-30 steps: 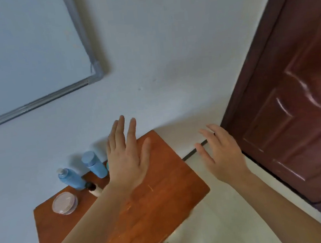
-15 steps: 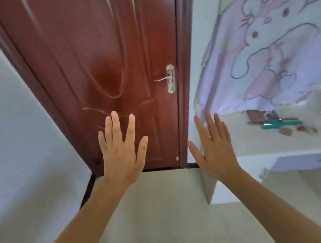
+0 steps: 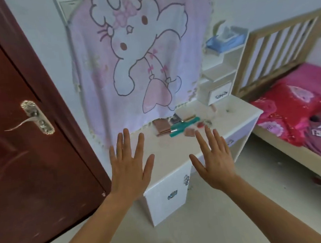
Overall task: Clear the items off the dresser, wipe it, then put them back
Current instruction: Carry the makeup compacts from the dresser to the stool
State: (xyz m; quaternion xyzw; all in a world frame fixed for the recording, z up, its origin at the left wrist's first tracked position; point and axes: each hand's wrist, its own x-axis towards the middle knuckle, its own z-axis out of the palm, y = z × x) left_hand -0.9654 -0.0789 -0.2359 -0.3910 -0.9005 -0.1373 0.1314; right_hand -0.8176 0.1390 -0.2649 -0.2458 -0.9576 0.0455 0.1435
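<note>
So both hands are out in front, palms down, fingers spread wide, holding nothing. The left hand [image 3: 129, 165] is over the near-left end of the dresser [image 3: 165, 199], and the right hand [image 3: 213, 159] is over its front edge. I can't tell if either one is actually touching.

The clutter sits at the back of the pale, smooth surface [image 3: 167, 150], past the fingertips and a bit to the right, so I'd say the right hand is the closer one for the first grab. The main thing there is a teal stick [image 3: 184, 126], glossy plastic by the look of it. Its long axis runs roughly left to right with the right end angled away, so it lies across the line of reach. Just left of it is a flat brown wallet-ish piece [image 3: 161, 126], and on the near side is a small brownish square [image 3: 189, 132]. The tiny bits around them are too blurry to name.

Behind all that hangs a soft pink cartoon cloth [image 3: 137, 53]. There's a dark wooden door [image 3: 18, 159] on the left and a bed [image 3: 295, 108] with red bedding on the right.

Nothing is cleared off yet, as far as I can judge.
</note>
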